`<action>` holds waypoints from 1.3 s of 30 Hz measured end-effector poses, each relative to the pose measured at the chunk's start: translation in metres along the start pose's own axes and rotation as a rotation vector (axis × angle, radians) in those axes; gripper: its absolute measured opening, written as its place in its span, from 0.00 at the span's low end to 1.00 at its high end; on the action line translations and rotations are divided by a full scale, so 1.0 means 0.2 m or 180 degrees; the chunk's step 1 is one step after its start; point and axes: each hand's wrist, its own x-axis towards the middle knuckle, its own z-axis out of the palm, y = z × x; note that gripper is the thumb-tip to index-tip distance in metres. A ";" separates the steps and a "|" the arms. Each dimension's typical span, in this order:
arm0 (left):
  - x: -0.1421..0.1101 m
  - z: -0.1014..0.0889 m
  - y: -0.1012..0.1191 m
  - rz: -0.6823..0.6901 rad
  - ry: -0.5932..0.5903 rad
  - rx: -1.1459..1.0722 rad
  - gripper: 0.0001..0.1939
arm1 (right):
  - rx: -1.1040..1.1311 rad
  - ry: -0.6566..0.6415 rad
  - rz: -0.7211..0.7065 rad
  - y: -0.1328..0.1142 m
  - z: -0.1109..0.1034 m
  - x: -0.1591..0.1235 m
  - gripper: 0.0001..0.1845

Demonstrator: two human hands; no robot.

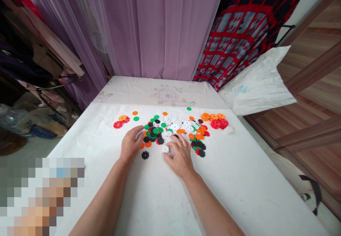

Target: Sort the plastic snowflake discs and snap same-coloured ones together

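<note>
Two bare hands rest palm-down and half open at the near edge of a spread of plastic snowflake discs (173, 131) on a white-sheeted table (239, 182). The left hand (131, 144) curves loosely, its fingertips (139, 132) at the pile's edge, gripping nothing. The right hand (179, 156) is splayed, its fingertips (178, 140) on the pile's near discs, with a white disc (165, 149) just beside the thumb, apparently ungripped. A black disc (145, 155) lies just off the pile, near the left hand. The round discs point no single way; the pile's long axis runs crosswise over the table. Red and orange discs (215, 120) cluster at the pile's right end. A purple curtain (165, 26) hangs beyond the pile.
</note>
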 end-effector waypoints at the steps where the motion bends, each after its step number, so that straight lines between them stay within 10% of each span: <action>1: 0.00 0.00 0.00 -0.0007 -0.0006 0.0008 0.17 | -0.0012 -0.0007 0.0003 0.00 0.00 0.00 0.11; 39: 0.00 0.01 -0.01 0.0040 -0.0009 0.0072 0.16 | -0.0159 0.0611 0.0379 0.15 0.11 0.23 0.07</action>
